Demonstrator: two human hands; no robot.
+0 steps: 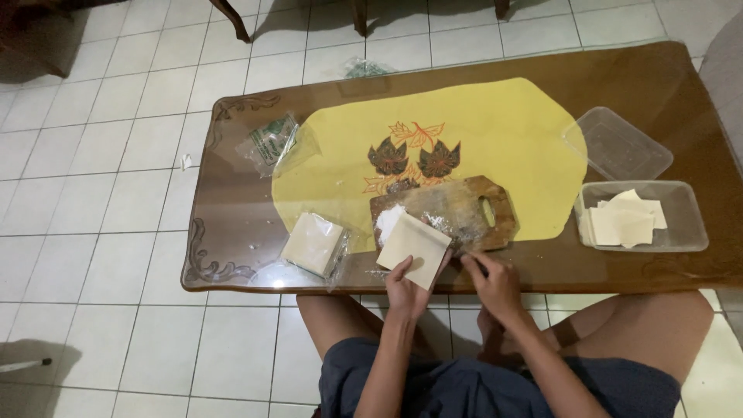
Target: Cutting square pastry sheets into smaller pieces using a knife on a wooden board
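The left hand (pixel 405 288) pinches the near corner of a square pastry wrapper (pixel 413 249), which lies above it over the floured wooden cutting board (pixel 457 210). The right hand (pixel 494 282), fingers curled and holding nothing, rests on the bench (pixel 232 224) edge just beside the wrapper.

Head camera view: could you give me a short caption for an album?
Left hand holds a square dough sheet over a floured wooden board; right hand rests beside it.
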